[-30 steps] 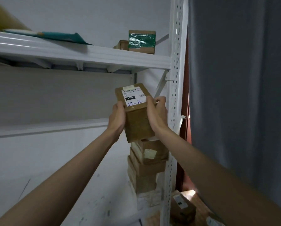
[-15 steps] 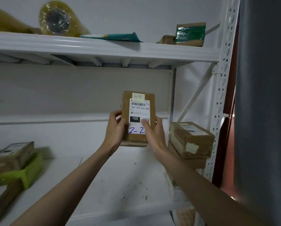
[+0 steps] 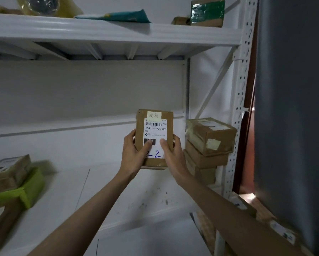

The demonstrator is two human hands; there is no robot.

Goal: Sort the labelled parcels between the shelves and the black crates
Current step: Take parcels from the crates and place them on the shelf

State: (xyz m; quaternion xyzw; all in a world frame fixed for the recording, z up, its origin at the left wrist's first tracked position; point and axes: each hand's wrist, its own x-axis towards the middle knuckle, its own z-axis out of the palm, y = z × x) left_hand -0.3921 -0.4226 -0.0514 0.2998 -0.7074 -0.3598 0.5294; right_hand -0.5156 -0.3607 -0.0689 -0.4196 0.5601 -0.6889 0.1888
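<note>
I hold a small brown cardboard parcel [image 3: 156, 126] upright in front of the middle shelf [image 3: 99, 191], its white label facing me with a barcode and a handwritten blue "2". My left hand [image 3: 134, 156] grips its lower left side, thumb on the label. My right hand [image 3: 171, 156] grips the lower right side, thumb pressed on the label too. The parcel hangs above the shelf board, just left of a stack of brown parcels [image 3: 208, 143]. No black crate is in view.
The white rack's upright post [image 3: 240, 111] stands at the right, with a grey curtain [image 3: 293, 108] beyond it. The upper shelf [image 3: 118, 34] carries a green-taped box [image 3: 206, 12] and bagged items. A brown box on a green package [image 3: 16, 183] lies at the left.
The parcel has turned from tilted with its top towards me to upright with its label facing me. My view has swung left, and both thumbs now press on the label.
</note>
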